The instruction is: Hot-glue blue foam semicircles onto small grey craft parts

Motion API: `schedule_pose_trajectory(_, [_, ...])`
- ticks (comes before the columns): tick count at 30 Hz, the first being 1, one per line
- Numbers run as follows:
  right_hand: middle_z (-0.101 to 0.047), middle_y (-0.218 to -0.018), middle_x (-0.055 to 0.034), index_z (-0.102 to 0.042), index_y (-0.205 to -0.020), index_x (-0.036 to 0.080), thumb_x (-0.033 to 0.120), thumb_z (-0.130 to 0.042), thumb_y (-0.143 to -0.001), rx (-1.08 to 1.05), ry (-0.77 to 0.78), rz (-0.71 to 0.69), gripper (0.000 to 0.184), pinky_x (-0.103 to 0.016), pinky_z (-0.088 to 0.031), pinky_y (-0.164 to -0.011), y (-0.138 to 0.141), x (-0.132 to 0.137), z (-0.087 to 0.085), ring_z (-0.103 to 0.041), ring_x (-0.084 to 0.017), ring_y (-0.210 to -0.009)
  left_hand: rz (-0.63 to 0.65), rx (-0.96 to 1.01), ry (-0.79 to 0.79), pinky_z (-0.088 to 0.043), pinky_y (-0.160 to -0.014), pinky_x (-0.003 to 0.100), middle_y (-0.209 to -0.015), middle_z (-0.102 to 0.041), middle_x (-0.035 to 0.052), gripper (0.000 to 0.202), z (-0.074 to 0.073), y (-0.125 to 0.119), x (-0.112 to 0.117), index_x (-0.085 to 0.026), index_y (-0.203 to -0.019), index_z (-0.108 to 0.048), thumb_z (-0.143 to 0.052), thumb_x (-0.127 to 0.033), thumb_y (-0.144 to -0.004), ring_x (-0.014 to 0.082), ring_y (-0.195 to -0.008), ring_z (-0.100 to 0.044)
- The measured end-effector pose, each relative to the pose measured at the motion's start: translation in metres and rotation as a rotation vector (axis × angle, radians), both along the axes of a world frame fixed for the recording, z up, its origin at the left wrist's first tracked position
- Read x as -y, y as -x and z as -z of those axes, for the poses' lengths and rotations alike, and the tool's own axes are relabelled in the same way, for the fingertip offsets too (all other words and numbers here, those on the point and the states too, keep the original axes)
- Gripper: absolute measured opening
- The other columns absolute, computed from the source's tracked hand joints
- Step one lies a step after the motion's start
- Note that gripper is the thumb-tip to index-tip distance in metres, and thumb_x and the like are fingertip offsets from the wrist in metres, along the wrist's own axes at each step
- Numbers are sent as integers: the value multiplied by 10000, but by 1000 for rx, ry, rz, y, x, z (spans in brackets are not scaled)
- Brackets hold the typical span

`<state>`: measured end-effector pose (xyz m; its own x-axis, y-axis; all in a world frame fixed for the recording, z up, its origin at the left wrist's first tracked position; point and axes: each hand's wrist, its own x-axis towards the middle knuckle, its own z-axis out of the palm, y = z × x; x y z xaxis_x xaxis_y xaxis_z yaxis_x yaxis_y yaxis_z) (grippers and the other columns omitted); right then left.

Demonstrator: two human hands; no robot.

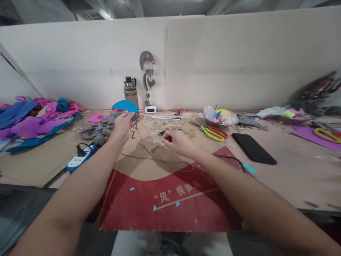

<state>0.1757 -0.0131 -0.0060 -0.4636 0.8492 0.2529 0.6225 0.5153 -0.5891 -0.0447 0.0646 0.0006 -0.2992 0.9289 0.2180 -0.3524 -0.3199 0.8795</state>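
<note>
My left hand (124, 124) is raised over the cardboard sheet (149, 156) and its fingers are closed on a blue half-round piece (125, 105) of paper or foam, which stands up above the fingers. My right hand (176, 141) lies lower, near the middle of the cardboard, with fingers curled in a pinch beside a small dark tool with a blue tip (166, 132). A thin black cord (144, 151) runs across the cardboard toward that tool. Whether the fingers grip the tool I cannot make out.
A grey felt pile (99, 128) and a blue-white power strip (80, 158) lie left. Pink, purple and blue scraps (34, 122) fill the far left. A bottle (130, 91), small clock (150, 109), yellow-red scissors (214, 133), bowl of bits (220, 116) and black phone (253, 148) sit behind and right.
</note>
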Motion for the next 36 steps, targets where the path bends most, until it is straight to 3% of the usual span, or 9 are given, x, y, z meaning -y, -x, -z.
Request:
schedule_pose_trajectory(4, [-682, -867, -48, -684, -774, 153, 336, -454, -923, -139, 397, -879, 330, -241, -471, -786, 2, 42, -35, -625, -121, -828, -8, -52, 22, -561, -650, 229, -698, -679, 69, 103, 2, -1, -1, -108, -685, -570, -568, -95, -788, 122, -652, -666])
schedule_pose_trajectory(6, [-667, -1006, -67, -692, -759, 139, 274, -596, -853, -107, 369, -1039, 190, -228, -449, -894, 9, 57, -38, -606, -129, -982, -7, -66, 30, -559, -645, 231, -694, -679, 80, 114, 2, -2, 0, -102, -685, -574, -554, -89, -797, 122, -641, -662])
schedule_pose_trajectory(9, [-608, -1221, -105, -667, -1060, 112, 199, -558, -874, -79, 244, -1027, 232, -234, -363, -1037, 21, 65, -28, -518, -129, -1191, -14, -57, 24, -554, -627, 225, -695, -677, 79, 112, 1, -4, 1, -98, -687, -577, -555, -82, -796, 124, -640, -663])
schedule_pose_trajectory(12, [-357, -1495, -133, -397, -1405, 115, 311, -519, -905, -71, 146, -875, 551, -304, -220, -1150, 29, 69, -11, -280, -152, -1401, -11, -44, 14, -552, -621, 220, -696, -674, 74, 118, 0, -4, 1, -96, -674, -577, -563, -79, -789, 125, -644, -665])
schedule_pose_trajectory(17, [-189, -1542, -182, -282, -1461, 52, 455, -533, -864, 58, 160, -923, 762, -364, -4, -1188, 28, 103, 10, -86, -229, -1455, 14, -41, 10, -545, -601, 197, -683, -664, 53, 120, 1, -5, 2, -96, -673, -595, -567, -84, -789, 107, -625, -654])
schedule_pose_trajectory(21, [-617, -1228, -207, -539, -1286, 2, 295, -304, -949, -8, 553, -1309, 504, -181, -418, -958, 11, 131, -3, -579, -176, -1171, 34, -16, 3, -549, -609, 203, -678, -661, 45, 135, 2, -7, 3, -107, -665, -595, -563, -89, -795, 101, -615, -647])
schedule_pose_trajectory(24, [-695, -1037, -168, -648, -1134, 56, 375, -448, -923, -130, 595, -1072, 432, -224, -498, -798, -3, 130, -16, -662, -178, -940, 42, -3, -2, -551, -619, 214, -672, -660, 45, 146, 1, -8, 4, -111, -665, -587, -551, -79, -802, 101, -613, -644])
schedule_pose_trajectory(29, [-664, -1117, -72, -638, -1132, 199, 301, -528, -899, -323, 416, -554, 277, -310, -459, -910, -15, 120, -29, -611, -142, -1010, 52, -5, -1, -548, -651, 226, -693, -657, 35, 122, 1, -11, 4, -125, -689, -569, -574, -89, -805, 110, -678, -655])
schedule_pose_trajectory(36, [-652, -1153, -30, -674, -1062, 211, 272, -572, -858, -10, 479, -1220, 236, -215, -438, -936, -2, 146, -45, -572, -130, -1134, 61, -22, 10, -558, -672, 217, -661, -634, 16, 149, 2, -13, 3, -149, -675, -533, -583, -99, -806, 128, -744, -676])
